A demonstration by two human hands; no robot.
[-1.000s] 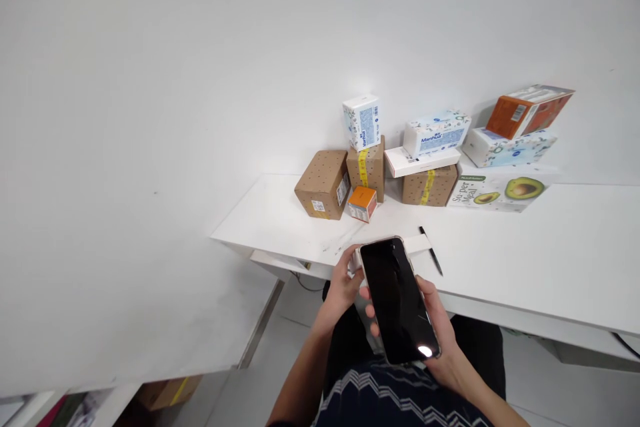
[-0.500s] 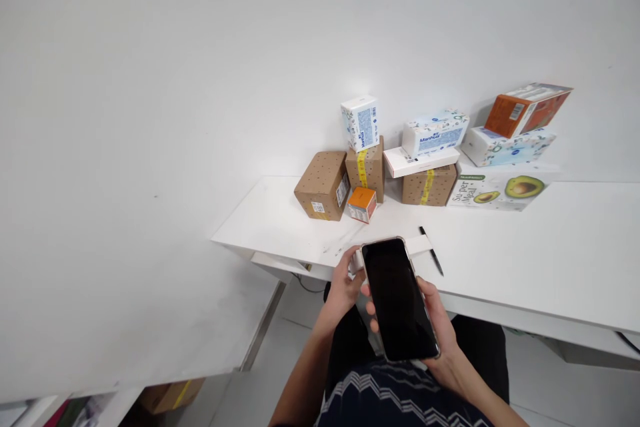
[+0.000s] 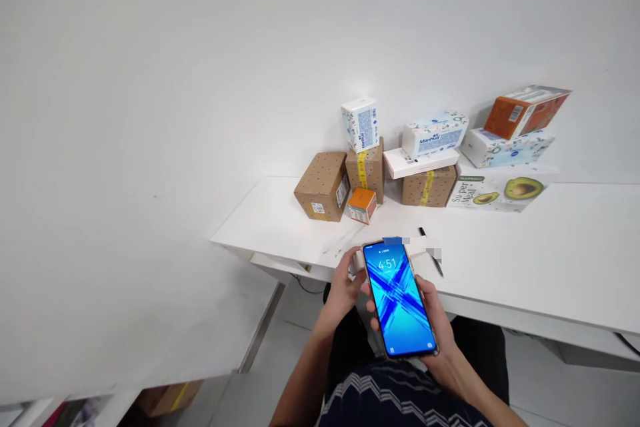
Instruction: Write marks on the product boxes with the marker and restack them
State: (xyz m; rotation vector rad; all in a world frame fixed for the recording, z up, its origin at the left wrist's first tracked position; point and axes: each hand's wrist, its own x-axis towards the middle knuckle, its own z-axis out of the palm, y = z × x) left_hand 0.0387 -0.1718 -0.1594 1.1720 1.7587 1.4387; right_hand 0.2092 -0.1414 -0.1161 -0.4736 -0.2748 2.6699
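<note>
Holding a phone [image 3: 399,299] with its blue screen lit, the right hand [image 3: 440,327] wraps its fingers around it near the table [image 3: 525,260] edge. Just left, the left hand [image 3: 344,285] grips a small white thing [image 3: 356,261].

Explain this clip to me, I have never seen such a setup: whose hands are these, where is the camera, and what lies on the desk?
No machine here: a person wears a camera on the head, looking down at their own hands. The right hand holds a phone with its screen lit blue. The left hand grips a small white thing beside the phone; what it is cannot be told. On the white desk stand dotted cardboard boxes, tissue packs, an avocado box, a small orange box and a black pen.
</note>
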